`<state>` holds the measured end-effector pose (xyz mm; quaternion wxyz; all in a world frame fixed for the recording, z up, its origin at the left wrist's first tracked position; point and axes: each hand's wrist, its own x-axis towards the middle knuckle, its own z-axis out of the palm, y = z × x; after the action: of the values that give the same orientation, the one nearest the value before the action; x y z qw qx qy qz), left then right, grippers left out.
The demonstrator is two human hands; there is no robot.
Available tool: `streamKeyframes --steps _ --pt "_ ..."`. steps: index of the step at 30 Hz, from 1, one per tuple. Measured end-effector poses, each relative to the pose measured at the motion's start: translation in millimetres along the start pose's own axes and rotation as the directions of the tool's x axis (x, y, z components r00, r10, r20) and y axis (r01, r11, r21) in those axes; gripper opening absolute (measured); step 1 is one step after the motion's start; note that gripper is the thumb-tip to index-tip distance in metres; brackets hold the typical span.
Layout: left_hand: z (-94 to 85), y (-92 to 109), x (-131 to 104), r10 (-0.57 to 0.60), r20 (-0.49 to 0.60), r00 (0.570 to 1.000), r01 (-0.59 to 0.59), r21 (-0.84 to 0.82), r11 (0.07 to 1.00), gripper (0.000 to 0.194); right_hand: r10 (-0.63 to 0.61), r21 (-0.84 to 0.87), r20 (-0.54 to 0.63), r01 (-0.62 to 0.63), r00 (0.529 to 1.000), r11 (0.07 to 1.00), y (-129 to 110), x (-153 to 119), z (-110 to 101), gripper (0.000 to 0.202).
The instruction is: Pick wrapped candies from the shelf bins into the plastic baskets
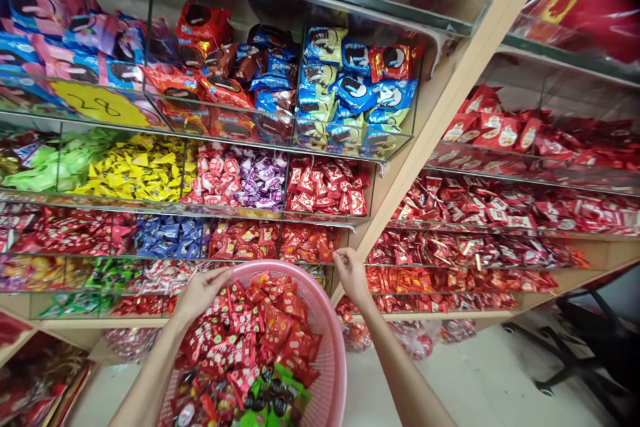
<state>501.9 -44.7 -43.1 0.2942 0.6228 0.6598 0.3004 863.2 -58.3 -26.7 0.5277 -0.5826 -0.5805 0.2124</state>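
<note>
A pink plastic basket (336,347) stands in front of me, filled with wrapped candies. In it lie red packets (227,327), orange-red packets (283,307) and green-and-black packets (277,395). My left hand (203,290) is at the basket's upper left rim, its fingers together and bent over the edge; the thumb is partly hidden. To the right of the basket, my right hand (351,275) pinches a small red candy packet (326,254) at the front of a shelf compartment holding red candies (304,240).
Shelves with clear dividers hold yellow candies (143,167), purple candies (263,177) and blue snack packets (355,92). A slanting wooden post (425,140) separates them from more red candies (450,203) at right. A black wheeled chair base (570,347) stands on the floor.
</note>
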Motion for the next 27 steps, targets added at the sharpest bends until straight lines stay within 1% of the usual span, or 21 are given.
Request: streamKeyframes --steps 1,3,5,7,10,13,15,17,19,21,24,27 --pt "-0.1 0 1 0.006 0.003 1.0 -0.006 -0.004 1.0 0.049 0.013 0.063 0.004 -0.013 1.0 0.998 -8 -6 -6 0.031" --pt "0.3 -1 4 0.012 -0.002 1.0 -0.012 -0.002 1.0 0.05 0.101 0.238 0.032 -0.106 0.994 0.966 -24 -19 -16 0.032" --pt "1.3 -2 7 0.021 -0.011 1.0 -0.021 0.011 1.0 0.051 0.205 0.4 0.055 -0.209 0.977 0.892 -39 -31 -21 0.034" --pt "3.0 -1 9 0.03 -0.014 0.999 -0.029 0.023 0.999 0.051 0.274 0.504 0.081 -0.276 0.958 0.818 -52 -42 -24 0.035" --pt "5.5 3 11 0.016 -0.005 1.0 -0.016 0.027 1.0 0.05 0.303 0.562 0.133 -0.324 0.944 0.762 -65 -54 -24 0.033" --pt "6.7 6 10 0.008 0.003 1.0 -0.008 0.003 1.0 0.05 0.302 0.557 0.175 -0.347 0.937 0.755 -68 -62 -24 0.032" --pt "6.8 5 9 0.021 -0.003 1.0 -0.021 -0.02 1.0 0.051 0.287 0.523 0.185 -0.341 0.94 0.781 -65 -67 -25 0.032" --pt "6.5 2 8 0.03 -0.018 0.999 -0.031 -0.039 0.999 0.052 0.244 0.438 0.17 -0.295 0.955 0.849 -60 -71 -27 0.03" --pt "5.8 -1 6 0.022 -0.026 0.999 -0.023 -0.048 0.999 0.053 0.194 0.298 0.159 -0.234 0.968 0.925 -58 -77 -30 0.028" --pt "4.9 -3 4 -0.002 -0.026 1.0 0.001 -0.05 0.999 0.053 0.166 0.128 0.179 -0.19 0.97 0.973 -57 -82 -31 0.025" --pt "3.9 -2 0 -0.027 -0.017 0.999 0.026 -0.061 0.998 0.052 0.16 -0.073 0.218 -0.148 0.963 0.986 -61 -88 -28 0.022" --pt "3.3 -1 -1 -0.035 -0.018 0.999 0.034 -0.061 0.998 0.052 0.168 -0.185 0.197 -0.131 0.966 0.974 -63 -93 -20 0.021"
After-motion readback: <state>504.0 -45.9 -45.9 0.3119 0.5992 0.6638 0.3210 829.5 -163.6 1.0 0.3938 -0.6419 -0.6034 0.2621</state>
